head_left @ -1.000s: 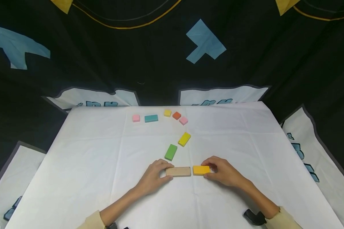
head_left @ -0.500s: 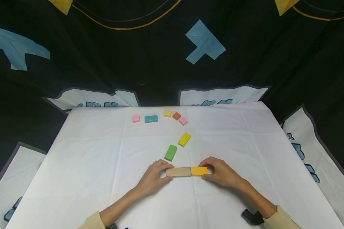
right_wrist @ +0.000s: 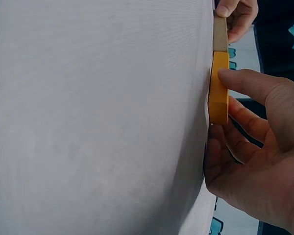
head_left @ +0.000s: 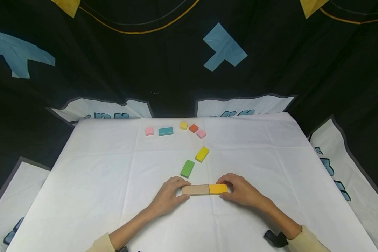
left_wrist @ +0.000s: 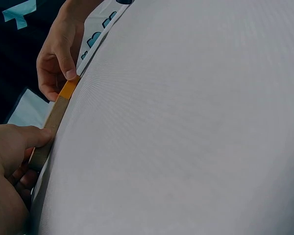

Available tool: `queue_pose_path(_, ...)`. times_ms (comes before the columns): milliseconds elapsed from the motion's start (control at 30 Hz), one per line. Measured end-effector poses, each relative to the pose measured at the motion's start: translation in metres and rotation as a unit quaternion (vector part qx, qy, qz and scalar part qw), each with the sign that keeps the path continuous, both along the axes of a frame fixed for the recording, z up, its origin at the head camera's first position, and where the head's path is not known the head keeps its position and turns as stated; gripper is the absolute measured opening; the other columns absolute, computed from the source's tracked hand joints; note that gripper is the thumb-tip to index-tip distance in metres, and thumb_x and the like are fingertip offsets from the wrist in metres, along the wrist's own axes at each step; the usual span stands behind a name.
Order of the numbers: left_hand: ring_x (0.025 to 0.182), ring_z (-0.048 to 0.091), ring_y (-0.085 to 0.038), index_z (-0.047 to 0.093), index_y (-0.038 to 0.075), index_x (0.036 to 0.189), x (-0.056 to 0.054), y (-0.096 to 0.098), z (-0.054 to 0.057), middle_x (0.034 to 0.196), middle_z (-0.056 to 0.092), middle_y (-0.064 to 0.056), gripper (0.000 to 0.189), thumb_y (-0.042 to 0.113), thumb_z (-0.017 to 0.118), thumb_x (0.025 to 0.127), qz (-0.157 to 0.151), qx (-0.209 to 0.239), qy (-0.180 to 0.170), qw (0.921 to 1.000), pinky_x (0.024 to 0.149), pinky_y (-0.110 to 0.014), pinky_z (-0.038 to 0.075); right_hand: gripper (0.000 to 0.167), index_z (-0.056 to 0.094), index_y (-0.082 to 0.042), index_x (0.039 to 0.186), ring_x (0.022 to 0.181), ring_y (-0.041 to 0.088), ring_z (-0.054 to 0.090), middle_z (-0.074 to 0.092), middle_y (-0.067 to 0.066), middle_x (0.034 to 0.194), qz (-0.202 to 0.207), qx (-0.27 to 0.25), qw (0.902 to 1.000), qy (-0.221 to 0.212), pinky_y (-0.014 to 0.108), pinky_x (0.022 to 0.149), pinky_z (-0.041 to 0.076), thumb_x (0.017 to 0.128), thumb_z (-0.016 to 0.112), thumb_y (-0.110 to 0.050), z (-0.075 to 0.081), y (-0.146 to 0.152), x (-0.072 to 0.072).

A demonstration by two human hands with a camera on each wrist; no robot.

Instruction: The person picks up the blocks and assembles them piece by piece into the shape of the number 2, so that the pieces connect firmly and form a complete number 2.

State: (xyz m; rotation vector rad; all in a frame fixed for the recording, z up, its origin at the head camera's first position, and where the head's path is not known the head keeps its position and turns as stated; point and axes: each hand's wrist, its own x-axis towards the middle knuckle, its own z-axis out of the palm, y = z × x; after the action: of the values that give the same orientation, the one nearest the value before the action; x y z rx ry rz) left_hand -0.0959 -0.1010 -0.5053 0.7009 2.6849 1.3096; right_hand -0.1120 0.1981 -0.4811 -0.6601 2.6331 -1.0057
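Observation:
On the white cloth lies a plain wooden block [head_left: 195, 189], pinched at its left end between the thumb and fingers of my left hand [head_left: 168, 196]. End to end with it is an orange-yellow block [head_left: 218, 189]; the two form one straight row. My right hand [head_left: 244, 190] pinches that orange block near its right end, thumb on the near side and fingers on the far side. The right wrist view shows the thumb pressed on the orange block [right_wrist: 219, 93], its end meeting the wooden block [right_wrist: 220, 36]. In the left wrist view the left thumb rests against the wooden block [left_wrist: 50, 122].
Just beyond the row lie a green block [head_left: 187, 168] and a yellow block [head_left: 202, 154]. Farther back are a teal block [head_left: 166, 131], a pink block [head_left: 149, 131], a small yellow block [head_left: 183, 125], a red-orange block [head_left: 193, 128] and another pink block [head_left: 201, 133].
My right hand has slid the orange block left, closing the gap to the wooden block. The left hand has stayed in place on the wooden block.

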Motion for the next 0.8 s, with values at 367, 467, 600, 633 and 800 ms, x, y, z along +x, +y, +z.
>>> queue_pose_path(367, 0.105, 0.057, -0.015, 0.072, 0.01, 0.117, 0.001, 0.0, 0.001, 0.111, 0.064, 0.004, 0.035, 0.011, 0.081, 0.083, 0.0, -0.001, 0.005, 1.0, 0.09, -0.039, 0.047, 0.03, 0.068, -0.019, 0.108, 0.091, 0.012, 0.052, 0.061, -0.012, 0.101, 0.003, 0.001, 1.0, -0.001, 0.034, 0.084, 0.049, 0.082, 0.082, -0.011, -0.003, -0.011, 0.0)
queue_pose_path(467, 0.105, 0.057, -0.015, 0.072, 0.01, 0.116, 0.001, 0.0, 0.001, 0.111, 0.064, 0.004, 0.035, 0.011, 0.081, 0.083, 0.0, 0.0, 0.005, 1.0, 0.09, -0.039, 0.047, 0.03, 0.068, -0.019, 0.108, 0.091, 0.012, 0.052, 0.061, -0.012, 0.101, 0.004, 0.0, 1.0, -0.003, 0.034, 0.083, 0.048, 0.082, 0.082, -0.011, -0.002, -0.014, -0.001)
queue_pose_path(600, 0.105, 0.057, -0.015, 0.072, 0.011, 0.116, 0.001, 0.0, 0.0, 0.111, 0.064, 0.005, 0.034, 0.012, 0.081, 0.083, 0.001, 0.001, 0.005, 1.0, 0.09, -0.04, 0.047, 0.03, 0.068, -0.02, 0.108, 0.091, 0.012, 0.051, 0.061, -0.014, 0.1, 0.008, 0.006, 0.9999, -0.004, 0.035, 0.084, 0.047, 0.082, 0.082, -0.012, -0.001, -0.018, -0.002)
queue_pose_path(633, 0.105, 0.056, -0.015, 0.072, 0.012, 0.116, 0.001, 0.0, 0.0, 0.111, 0.064, 0.005, 0.034, 0.012, 0.081, 0.083, 0.001, 0.0, 0.005, 1.0, 0.09, -0.04, 0.047, 0.03, 0.068, -0.02, 0.108, 0.091, 0.012, 0.051, 0.061, -0.014, 0.1, 0.009, 0.008, 0.9999, -0.003, 0.035, 0.084, 0.047, 0.082, 0.082, -0.012, -0.001, -0.019, -0.003)
queue_pose_path(800, 0.105, 0.056, -0.015, 0.072, 0.013, 0.116, 0.0, 0.0, -0.001, 0.112, 0.064, 0.006, 0.034, 0.012, 0.081, 0.084, 0.001, 0.001, 0.003, 1.0, 0.09, -0.04, 0.047, 0.031, 0.069, -0.02, 0.107, 0.091, 0.012, 0.05, 0.061, -0.014, 0.098, 0.017, 0.014, 0.9998, 0.004, 0.035, 0.083, 0.046, 0.081, 0.083, -0.013, 0.0, -0.023, -0.004)
